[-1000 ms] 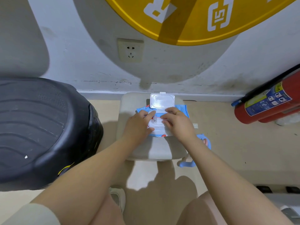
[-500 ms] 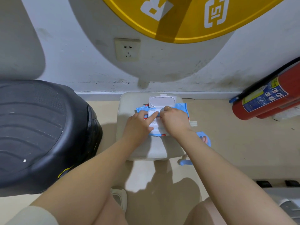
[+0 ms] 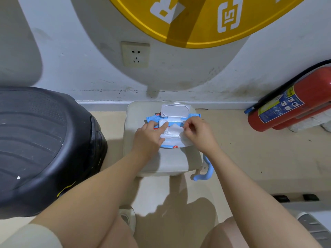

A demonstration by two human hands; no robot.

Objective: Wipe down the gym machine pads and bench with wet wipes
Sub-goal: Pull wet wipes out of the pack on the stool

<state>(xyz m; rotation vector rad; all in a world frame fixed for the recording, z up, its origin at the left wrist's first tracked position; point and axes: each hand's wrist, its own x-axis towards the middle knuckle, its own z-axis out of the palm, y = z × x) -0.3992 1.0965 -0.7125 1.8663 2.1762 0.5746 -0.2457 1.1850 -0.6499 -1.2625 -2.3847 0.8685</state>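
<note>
A blue wet wipe pack (image 3: 192,116) lies on a small beige stool (image 3: 172,163) against the wall. Its white flip lid (image 3: 175,110) stands open. My left hand (image 3: 149,136) rests on the pack's left side, index finger stretched out along the white opening frame. My right hand (image 3: 197,132) pinches a white wet wipe (image 3: 174,129) that sticks partly out of the opening. The wipe is pulled toward the right.
A large black moulded machine pad (image 3: 39,149) fills the left. A red fire extinguisher (image 3: 293,102) leans at the right wall. A wall socket (image 3: 135,54) sits above the stool. A blue strap (image 3: 206,171) hangs at the stool's right. My knees are below.
My right hand has drawn back to the right and pulled a wipe partly out of the opening. My left hand stays on the pack.
</note>
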